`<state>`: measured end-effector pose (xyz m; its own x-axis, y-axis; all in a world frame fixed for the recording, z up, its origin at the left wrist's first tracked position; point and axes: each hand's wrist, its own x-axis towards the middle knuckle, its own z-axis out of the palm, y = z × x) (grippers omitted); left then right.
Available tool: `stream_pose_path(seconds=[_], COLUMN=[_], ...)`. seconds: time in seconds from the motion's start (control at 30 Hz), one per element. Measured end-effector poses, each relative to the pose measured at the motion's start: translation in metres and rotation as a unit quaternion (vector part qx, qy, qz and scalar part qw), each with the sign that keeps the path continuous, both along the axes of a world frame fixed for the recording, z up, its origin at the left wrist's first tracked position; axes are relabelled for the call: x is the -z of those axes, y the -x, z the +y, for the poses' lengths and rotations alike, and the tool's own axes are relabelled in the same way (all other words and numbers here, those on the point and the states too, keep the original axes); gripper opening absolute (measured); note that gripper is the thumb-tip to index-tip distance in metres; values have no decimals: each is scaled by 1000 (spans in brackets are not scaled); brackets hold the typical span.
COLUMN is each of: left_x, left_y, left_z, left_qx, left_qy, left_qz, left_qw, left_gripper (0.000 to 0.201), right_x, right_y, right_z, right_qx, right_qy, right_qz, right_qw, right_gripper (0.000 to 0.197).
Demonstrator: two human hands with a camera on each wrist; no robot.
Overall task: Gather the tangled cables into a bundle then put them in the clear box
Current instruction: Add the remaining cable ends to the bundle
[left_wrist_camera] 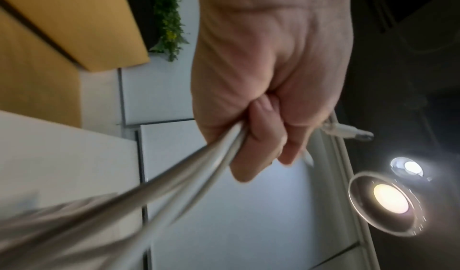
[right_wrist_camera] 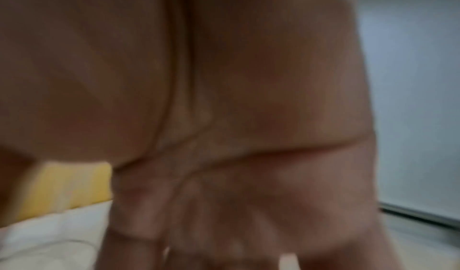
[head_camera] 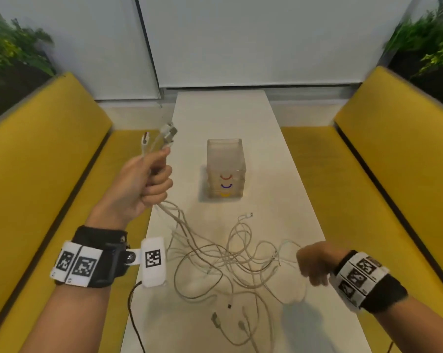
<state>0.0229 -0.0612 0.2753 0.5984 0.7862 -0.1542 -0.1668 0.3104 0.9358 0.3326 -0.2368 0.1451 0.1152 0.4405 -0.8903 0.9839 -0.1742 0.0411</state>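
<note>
On the white table [head_camera: 279, 174], cables [head_camera: 223, 258] trail from the left hand [head_camera: 141, 184] (grip raised).

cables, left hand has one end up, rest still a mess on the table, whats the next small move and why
Probably the right hand should gather the loose loops toward the left hand. The left hand grips only several plug ends, raised; most of the cables sprawl tangled on the table, nothing in the clear box.

No words, brands or numbers can be read here. The only signs are black-and-white square code markers on the left wristband [head_camera: 88, 266] at 8 o'clock and the right wristband [head_camera: 360, 276] at 4 o'clock.
</note>
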Motion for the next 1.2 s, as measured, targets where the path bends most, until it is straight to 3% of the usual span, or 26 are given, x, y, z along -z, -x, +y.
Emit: stream_pose_path(seconds=[0.07, 0.13, 0.2, 0.27, 0.33, 0.4, 0.5, 0.57, 0.63, 0.7, 0.77, 0.87, 1.03, 1.1, 1.2], left_x=[6, 12, 17, 23, 31, 37, 39, 40, 43, 50, 61, 81, 103, 104, 97], left_y=[4, 6, 6, 6, 7, 11, 20, 27, 31, 30, 22, -7, -59, -74, -93], left_z=[0, -2, -6, -12, -17, -22, -28, -30, -28, -22, -17, -11, -16, -20, -25], left_qx=[87, 159, 174, 177, 180, 183, 178, 156, 122, 82, 59, 47, 66, 49, 28], left_qy=[47, 122, 152, 157, 163, 169, 158, 139, 115, 98, 104, 122, 166, 174, 166], left_qz=[-31, -79, -85, -76, -75, -82, -76, -58, -48, -44, -44, -17, 7, -16, -51], left_qw=[995, 977, 969, 969, 967, 965, 968, 976, 985, 991, 992, 991, 984, 983, 984], left_gripper=[29, 23, 22, 17, 15, 15, 12, 15, 19, 15, 11, 19, 29, 29, 50], right_x=[7, 22, 46, 70, 96, 119, 145, 148, 128, 92, 48, -12, -56, -62, -64], right_y=[-16, -25, -24, -12, 4, 17, 25, 25, 19, 8, 0, -1, 12, 20, 34], right_z=[16, 39, 65, 90, 111, 127, 136, 137, 135, 132, 127, 117, 106, 103, 96], right_qx=[46, 171, 238, 243, 236, 218, 226, 252, 325, 386, 407, 418, 513, 521, 487], right_qy=[-88, -182, -281, -350, -363, -352, -346, -372, -378, -345, -307, -277, -293, -318, -348], right_qz=[14, 124, 172, 165, 154, 149, 160, 190, 281, 402, 474, 526, 567, 571, 576], right_qw=[995, 960, 914, 889, 888, 898, 896, 873, 820, 755, 718, 687, 574, 549, 557], right_gripper=[26, 22, 26, 41, 58, 61, 34, 24, 15, 18, 24, 25, 23, 21, 13])
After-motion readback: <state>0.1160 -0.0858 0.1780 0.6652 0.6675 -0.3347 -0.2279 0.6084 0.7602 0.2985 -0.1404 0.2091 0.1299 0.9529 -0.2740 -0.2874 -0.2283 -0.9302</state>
